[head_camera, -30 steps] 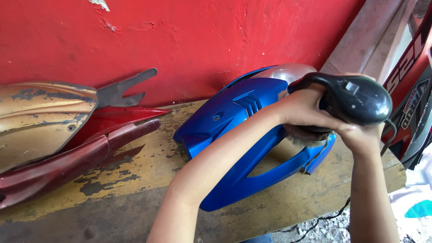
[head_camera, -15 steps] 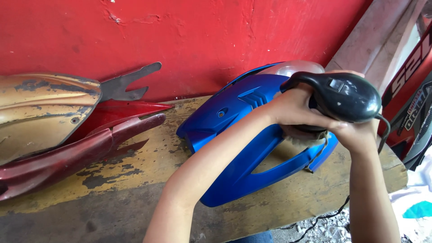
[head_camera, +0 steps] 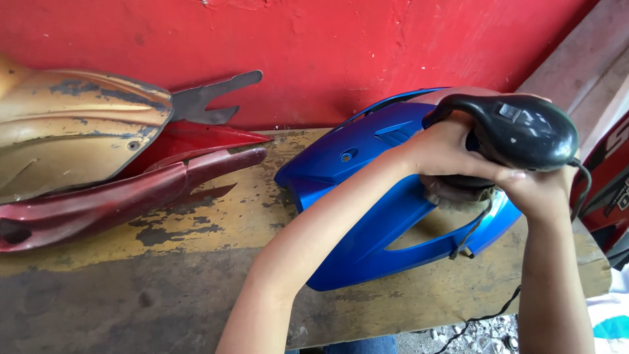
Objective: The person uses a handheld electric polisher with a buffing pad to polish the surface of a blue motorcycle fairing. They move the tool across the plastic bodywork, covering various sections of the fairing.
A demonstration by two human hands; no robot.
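A glossy blue motorcycle body panel (head_camera: 367, 216) lies on a worn wooden bench (head_camera: 164, 262). A black handheld polishing machine (head_camera: 517, 131) rests on the panel's right end, its dirty pad pressed to the blue surface. My left hand (head_camera: 445, 147) grips the machine's front handle from the left. From below on the right, my right hand (head_camera: 540, 193) holds the rear of the machine. A black cord (head_camera: 478, 318) runs down from it over the bench edge.
A gold and rusty panel (head_camera: 72, 137) and dark red panels (head_camera: 131, 190) lie on the bench's left side against a red wall (head_camera: 327, 46). A red and black printed panel (head_camera: 609, 190) stands at the right edge. Gravel shows below the bench.
The view has shifted slightly. Both hands keep the polisher on the blue panel's right end; the machine has shifted a little over the surface.
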